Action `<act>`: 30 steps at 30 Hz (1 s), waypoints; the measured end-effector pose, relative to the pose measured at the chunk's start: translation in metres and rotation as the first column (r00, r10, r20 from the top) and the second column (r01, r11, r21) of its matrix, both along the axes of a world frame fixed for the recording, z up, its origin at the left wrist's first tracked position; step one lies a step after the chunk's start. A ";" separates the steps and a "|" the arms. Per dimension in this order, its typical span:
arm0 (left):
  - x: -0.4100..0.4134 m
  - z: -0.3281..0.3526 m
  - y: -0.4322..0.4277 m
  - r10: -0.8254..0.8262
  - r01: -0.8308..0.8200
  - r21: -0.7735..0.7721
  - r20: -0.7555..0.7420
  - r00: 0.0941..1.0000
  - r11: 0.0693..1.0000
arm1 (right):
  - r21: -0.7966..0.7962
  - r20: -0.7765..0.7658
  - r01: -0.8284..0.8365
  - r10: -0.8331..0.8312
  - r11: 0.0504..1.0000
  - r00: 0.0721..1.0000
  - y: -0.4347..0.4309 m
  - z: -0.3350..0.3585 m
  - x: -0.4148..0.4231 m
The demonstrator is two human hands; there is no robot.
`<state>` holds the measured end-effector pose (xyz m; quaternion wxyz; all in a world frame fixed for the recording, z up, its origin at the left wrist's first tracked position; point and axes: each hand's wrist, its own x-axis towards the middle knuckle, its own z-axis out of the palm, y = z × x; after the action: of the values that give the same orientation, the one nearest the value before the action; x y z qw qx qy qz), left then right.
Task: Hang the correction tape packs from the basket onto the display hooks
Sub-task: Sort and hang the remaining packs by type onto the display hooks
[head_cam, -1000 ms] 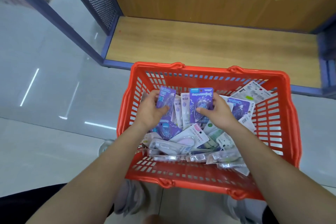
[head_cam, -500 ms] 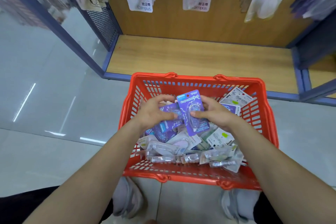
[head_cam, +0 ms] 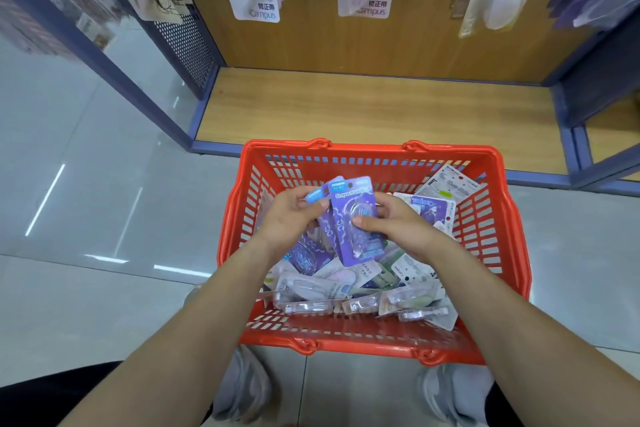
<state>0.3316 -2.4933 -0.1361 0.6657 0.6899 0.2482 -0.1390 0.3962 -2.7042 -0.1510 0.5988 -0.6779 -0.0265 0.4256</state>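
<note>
A red basket (head_cam: 363, 150) is set on tiled floor (head_cam: 104, 218) before a wooden shelf base (head_cam: 363, 104); open floor is seen leftward. Purple packs (head_cam: 348, 222) are gripped by left hand (head_cam: 287, 218) and right hand (head_cam: 398, 224).

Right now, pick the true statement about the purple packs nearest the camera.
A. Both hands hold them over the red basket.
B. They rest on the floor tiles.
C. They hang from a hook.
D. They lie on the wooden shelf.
A: the left hand and the right hand both grip the purple packs, raised above the loose packs inside the red basket.
</note>
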 end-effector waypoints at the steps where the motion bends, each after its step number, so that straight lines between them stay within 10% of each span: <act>1: 0.000 -0.001 0.004 0.043 -0.043 -0.046 -0.009 0.999 0.998 | -0.007 -0.003 -0.008 0.008 1.000 1.000 0.000 -0.002 0.000; 8: -0.019 -0.034 0.038 -0.101 0.153 0.524 -0.126 0.987 0.838 | -0.157 0.022 0.142 -0.140 0.977 0.990 -0.010 -0.024 0.004; 20: -0.026 -0.053 0.035 -0.456 0.575 0.702 -0.385 0.802 0.420 | -0.208 0.010 0.140 -0.141 0.968 0.990 -0.009 -0.039 -0.006; 30: -0.001 -0.027 0.031 -0.299 0.323 0.495 -0.131 0.945 0.807 | 0.002 -0.127 0.216 -0.214 0.976 0.969 -0.013 -0.027 0.001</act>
<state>0.3304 -2.4619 -0.1629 0.4216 0.8689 0.1749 -0.1914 0.3973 -2.7169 -0.1780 0.6472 -0.6438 0.0815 0.4000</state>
